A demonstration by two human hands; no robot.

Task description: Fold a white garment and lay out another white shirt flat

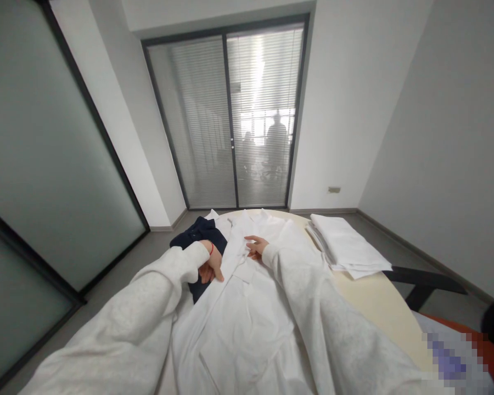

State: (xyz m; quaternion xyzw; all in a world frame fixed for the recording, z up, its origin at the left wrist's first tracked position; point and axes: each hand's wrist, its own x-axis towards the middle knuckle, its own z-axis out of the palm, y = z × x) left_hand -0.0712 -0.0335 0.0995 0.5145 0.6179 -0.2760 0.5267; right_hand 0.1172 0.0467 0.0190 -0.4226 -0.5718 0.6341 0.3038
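A long white garment with a front opening, like a white coat, lies spread along the table towards me. My left hand, with a red string on the wrist, rests at its left edge. The fingers point down over a dark navy garment, and the thumb stands apart from them against the white cloth. Over the upper front of the white garment is my right hand, its index finger stretched out and the other fingers partly bent. No cloth shows clearly gripped in either hand. The undersides of the fingers are hidden.
Folded white cloths lie stacked on the right of the round, cream table. A black chair armrest juts out beside the table. Glass panels with blinds stand beyond, and a frosted partition is at left.
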